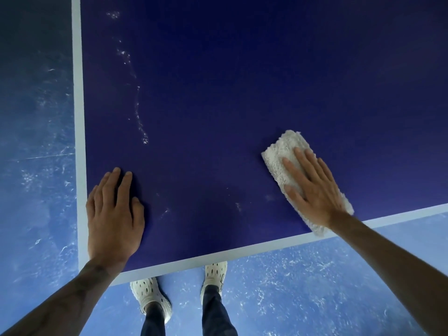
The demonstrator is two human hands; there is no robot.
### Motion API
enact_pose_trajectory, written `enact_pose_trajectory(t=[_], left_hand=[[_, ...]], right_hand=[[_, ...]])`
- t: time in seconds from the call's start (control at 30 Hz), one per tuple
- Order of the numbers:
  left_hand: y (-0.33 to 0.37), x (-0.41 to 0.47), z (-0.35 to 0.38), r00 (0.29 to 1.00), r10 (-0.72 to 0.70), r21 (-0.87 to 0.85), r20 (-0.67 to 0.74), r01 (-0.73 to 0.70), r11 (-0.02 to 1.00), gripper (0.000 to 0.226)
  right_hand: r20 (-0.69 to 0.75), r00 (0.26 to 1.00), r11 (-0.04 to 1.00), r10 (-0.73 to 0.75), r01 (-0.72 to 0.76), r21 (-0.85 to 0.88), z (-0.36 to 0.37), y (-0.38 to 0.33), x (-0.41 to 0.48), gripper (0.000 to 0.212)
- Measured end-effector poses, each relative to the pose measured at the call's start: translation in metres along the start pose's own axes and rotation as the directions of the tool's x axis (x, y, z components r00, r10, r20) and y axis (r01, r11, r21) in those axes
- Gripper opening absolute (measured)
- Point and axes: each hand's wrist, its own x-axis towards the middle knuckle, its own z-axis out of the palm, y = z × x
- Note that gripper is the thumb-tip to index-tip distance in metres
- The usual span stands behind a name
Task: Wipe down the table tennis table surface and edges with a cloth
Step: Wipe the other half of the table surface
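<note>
The dark blue table tennis table (242, 81) fills most of the view, with a white line along its left edge and its near edge; I stand at its near left corner. My right hand (312, 187) lies flat with straight fingers on a folded white fluffy cloth (284, 154), pressing it onto the surface near the front edge. The cloth's lower end reaches the white front line. My left hand (114, 214) rests flat on the table close to the left corner, holding nothing. A trail of pale dusty marks (138, 105) runs down the left part of the surface.
Below and to the left of the table is a scuffed blue floor (36, 141). My feet in white perforated clogs (150, 297) stand just under the near edge.
</note>
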Motion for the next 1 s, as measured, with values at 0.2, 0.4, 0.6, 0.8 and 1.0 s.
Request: enact_pose_trajectory(t=[0.2, 0.4, 0.6, 0.8, 1.0], left_hand=[[0.000, -0.001, -0.001, 1.000, 0.015, 0.016, 0.005, -0.015, 1.000, 0.054], [0.000, -0.001, -0.002, 1.000, 0.012, 0.031, 0.012, -0.012, 0.999, 0.055], [0.001, 0.000, -0.007, 1.000, 0.007, 0.013, 0.022, -0.007, 1.000, 0.055], [0.000, -0.001, -0.008, 0.999, 0.008, 0.009, 0.032, -0.008, 1.000, 0.054], [-0.003, -0.001, -0.009, 0.999, 0.030, 0.007, 0.037, -0.030, 1.000, 0.053]], right_hand=[[-0.031, 0.969, 0.966, 0.244, -0.240, 0.096, 0.014, -0.078, -0.005, 0.069], [-0.061, 0.987, 0.981, 0.147, -0.137, 0.138, 0.030, -0.187, 0.027, 0.066], [-0.074, 0.996, 0.991, 0.058, -0.048, 0.125, 0.032, -0.186, 0.021, 0.067], [-0.083, 0.958, 0.956, 0.275, -0.264, 0.125, 0.029, -0.195, 0.029, 0.071], [-0.105, 0.988, 0.978, 0.118, -0.097, 0.182, 0.045, -0.303, 0.025, 0.064]])
